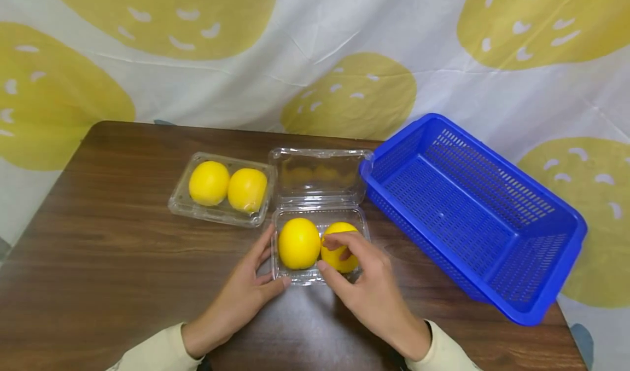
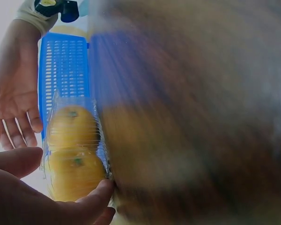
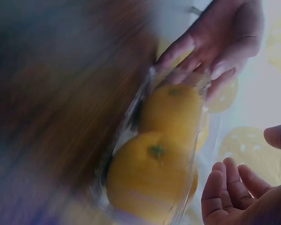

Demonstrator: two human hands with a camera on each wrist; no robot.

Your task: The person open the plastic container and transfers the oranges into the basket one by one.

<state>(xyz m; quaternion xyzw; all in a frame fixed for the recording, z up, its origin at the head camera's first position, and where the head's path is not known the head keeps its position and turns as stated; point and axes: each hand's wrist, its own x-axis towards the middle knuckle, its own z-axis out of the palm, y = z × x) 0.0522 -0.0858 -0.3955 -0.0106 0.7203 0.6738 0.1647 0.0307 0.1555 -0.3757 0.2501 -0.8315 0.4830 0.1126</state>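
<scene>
An opened clear plastic fruit box (image 1: 320, 191) lies in front of me, its lid tipped back to the far side. Two oranges sit in its base: the left orange (image 1: 298, 243) in full view, the right orange (image 1: 342, 227) partly covered by my right hand. My left hand (image 1: 248, 280) holds the base at its near left corner, thumb at the front rim and fingers along the left side. Over the right orange hovers my right hand (image 1: 370, 280) with loosely bent fingers; in the right wrist view this hand (image 3: 243, 197) stands apart from the box's side, holding nothing.
Just left of the lid, a second clear box (image 1: 181, 196) is closed over two more oranges (image 1: 209, 183). A blue perforated basket (image 1: 406, 220) stands at the right, its left corner close to the raised lid. A patterned cloth (image 1: 221, 92) hangs behind the wooden table (image 1: 123, 261).
</scene>
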